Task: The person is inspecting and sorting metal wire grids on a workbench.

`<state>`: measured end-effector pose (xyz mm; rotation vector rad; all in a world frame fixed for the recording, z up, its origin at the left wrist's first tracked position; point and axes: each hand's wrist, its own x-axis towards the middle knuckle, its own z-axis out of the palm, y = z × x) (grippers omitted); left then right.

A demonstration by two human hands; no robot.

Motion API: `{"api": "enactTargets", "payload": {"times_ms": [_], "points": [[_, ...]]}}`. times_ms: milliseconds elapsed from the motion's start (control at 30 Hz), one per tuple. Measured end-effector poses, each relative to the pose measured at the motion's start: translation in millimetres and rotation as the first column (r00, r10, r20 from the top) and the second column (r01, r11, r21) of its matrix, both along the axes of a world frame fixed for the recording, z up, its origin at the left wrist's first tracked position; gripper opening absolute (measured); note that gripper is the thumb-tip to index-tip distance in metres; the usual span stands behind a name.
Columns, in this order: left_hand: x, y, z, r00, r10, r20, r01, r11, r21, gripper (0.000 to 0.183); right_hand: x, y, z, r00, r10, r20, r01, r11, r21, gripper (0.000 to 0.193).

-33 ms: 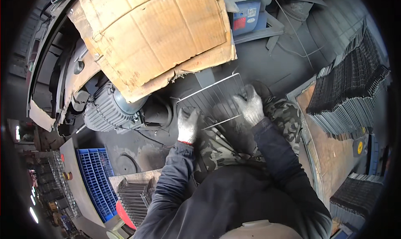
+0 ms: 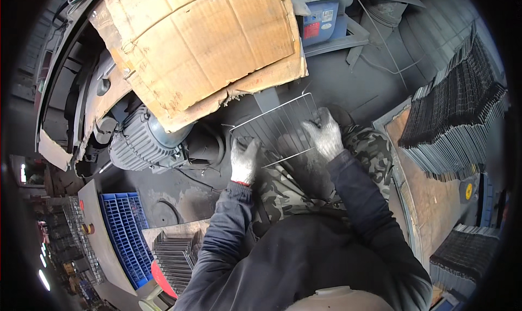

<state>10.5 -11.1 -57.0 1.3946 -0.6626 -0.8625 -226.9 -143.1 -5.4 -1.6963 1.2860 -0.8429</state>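
Note:
A rectangular wire rack (image 2: 272, 112), bright metal with thin parallel bars inside a frame, is held tilted above my lap. My left hand (image 2: 244, 159), in a whitish knit glove, is closed around its left side, thumb toward the bars. The right side of the rack is in my right hand (image 2: 324, 135), gloved the same way, with its fingers bent at the frame. Some fingertips of both hands are hidden. Short prongs stick out at the rack's far corners. Below it show camouflage trousers (image 2: 370, 150).
Large cardboard sheets (image 2: 206, 44) lie ahead, beside a grey finned motor (image 2: 142, 142). Tall stacks of dark wire racks (image 2: 451, 112) stand on a wooden board (image 2: 429, 213) at right. At left are a blue plastic crate (image 2: 126, 232) and more wire racks (image 2: 176, 256).
The wire rack and my right hand have shifted very slightly away from me. Both hands keep their hold.

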Motion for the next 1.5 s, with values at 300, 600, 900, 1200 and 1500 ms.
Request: {"api": "enactTargets", "payload": {"times_ms": [300,600,900,1200,1500], "points": [[-27.0,15.3,45.5,0.988,0.077,-0.131,-0.073,0.997,0.036,0.024,-19.7,29.4,-0.5,0.986,-0.05,0.161,0.021,0.984,0.176,0.054],[-49.5,44.9,138.1,0.642,-0.096,0.761,0.177,0.984,-0.025,0.029,-36.5,59.2,74.1,0.867,0.349,-0.356,-0.462,0.832,-0.307,0.043],[-78.5,48.1,110.0,0.941,0.235,-0.245,-0.251,0.967,-0.038,0.082,-24.8,91.3,52.8,0.508,-0.085,0.857,-0.078,0.986,0.144,0.035],[-75.3,51.4,90.3,0.934,0.182,-0.308,-0.215,0.974,-0.075,0.009,-45.2,88.7,7.5,0.7,-0.182,0.691,-0.102,0.931,0.349,0.042],[-57.6,28.6,69.3,0.977,0.024,-0.211,-0.014,0.999,0.048,0.017,-40.4,16.1,39.5,0.908,0.039,0.417,-0.212,0.902,0.377,0.021]]}}
